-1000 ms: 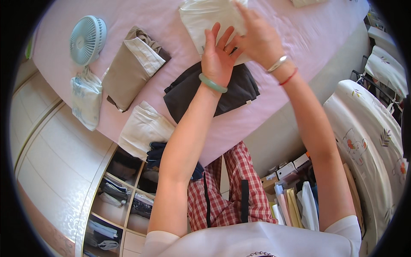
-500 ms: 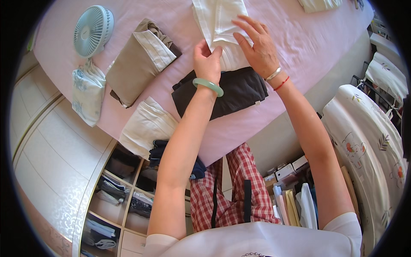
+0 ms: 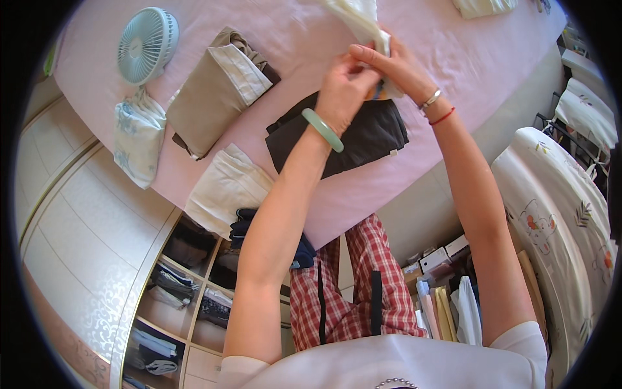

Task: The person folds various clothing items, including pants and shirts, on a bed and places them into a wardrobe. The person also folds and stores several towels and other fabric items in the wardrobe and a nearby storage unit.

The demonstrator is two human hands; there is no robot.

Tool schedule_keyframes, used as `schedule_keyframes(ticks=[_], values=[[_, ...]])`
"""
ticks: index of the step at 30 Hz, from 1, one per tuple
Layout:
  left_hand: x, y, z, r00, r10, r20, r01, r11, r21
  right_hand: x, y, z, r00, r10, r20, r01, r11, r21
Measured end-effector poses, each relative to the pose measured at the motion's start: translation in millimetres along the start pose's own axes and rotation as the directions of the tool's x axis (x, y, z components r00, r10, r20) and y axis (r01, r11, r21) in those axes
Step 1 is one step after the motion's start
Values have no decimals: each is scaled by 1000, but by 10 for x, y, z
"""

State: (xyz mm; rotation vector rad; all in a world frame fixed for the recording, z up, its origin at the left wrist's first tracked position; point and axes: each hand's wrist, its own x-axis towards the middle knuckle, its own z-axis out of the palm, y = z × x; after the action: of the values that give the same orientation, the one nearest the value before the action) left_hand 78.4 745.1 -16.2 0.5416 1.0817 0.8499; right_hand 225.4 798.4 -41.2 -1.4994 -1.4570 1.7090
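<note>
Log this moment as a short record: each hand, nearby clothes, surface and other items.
Left hand: fingers bent at the white garment, partly blurred
Right hand: closed around the same garment
Nearest clothing: folded dark garment, on the wearer's side
Other clothing: folded brown garment and cream garment, further left
Surface: pink bedcover
Other item: pale blue fan, upper left

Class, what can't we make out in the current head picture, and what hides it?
White garment: head view, far end cut off by the picture's top edge.
Left hand: head view, its grip blurred and overlapped by the right hand.
Navy clothing: head view, part hidden by the left forearm.
Bead necklace: head view, cut off by the lower edge.
</note>
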Motion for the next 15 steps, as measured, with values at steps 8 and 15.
schedule_keyframes(ticks=[8, 15], values=[[-485, 25, 388, 990, 111, 85, -99, 985, -140, -373, -296, -680, 939, 273, 210, -314, 929, 197], [-956, -61, -394, 876, 205, -436, -195, 978, 69, -1466, -237, -319, 800, 417, 432, -588, 689, 424]])
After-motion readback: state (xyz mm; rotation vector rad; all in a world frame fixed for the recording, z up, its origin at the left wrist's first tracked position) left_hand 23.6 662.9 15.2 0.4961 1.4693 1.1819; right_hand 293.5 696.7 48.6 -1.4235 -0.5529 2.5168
